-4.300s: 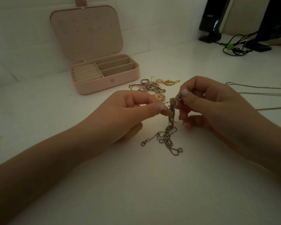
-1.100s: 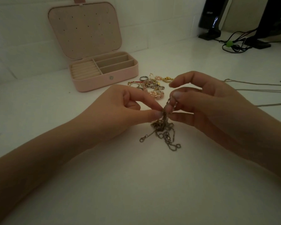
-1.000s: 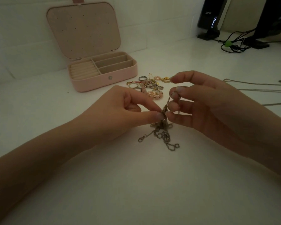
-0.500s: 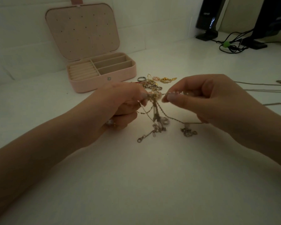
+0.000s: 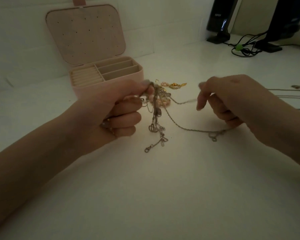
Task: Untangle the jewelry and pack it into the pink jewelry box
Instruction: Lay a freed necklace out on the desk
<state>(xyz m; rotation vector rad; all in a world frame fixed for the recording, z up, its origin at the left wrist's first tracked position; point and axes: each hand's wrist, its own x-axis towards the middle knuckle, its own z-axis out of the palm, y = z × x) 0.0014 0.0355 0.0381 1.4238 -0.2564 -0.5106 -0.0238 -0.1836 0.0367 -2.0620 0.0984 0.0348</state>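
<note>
Silver-toned metal chains, knotted into one tangled bunch [image 5: 155,115], hang from the left hand [image 5: 118,108], whose thumb and curled fingers are clenched round the top of the knot just above the white worktop [image 5: 145,196]. The lower loops and a small clasp of the bunch trail onto the worktop below that hand. One thin silver chain strand [image 5: 187,128] runs out of the knot to the right, sagging across the surface and ending in a small clasp under the right hand [image 5: 232,101]. That hand is held at the same height, well apart from the left one, its fingers curled downward; motion blur hides the fingertips, so I cannot tell whether they actually pinch the strand. Behind the hands, partly hidden by them, lies a small heap of gold and pink jewelry pieces [image 5: 170,90] on the worktop. Just to the left of the heap and behind the left hand stands the pink rectangular jewelry box [image 5: 109,78], its lid raised upright, showing a ribbed ring section on the left and three long compartments on the right. Further thin chains [image 5: 287,96] lie stretched out at the right edge. Two black stands with a bundle of black cables [image 5: 244,49] sit at the far right corner.
</note>
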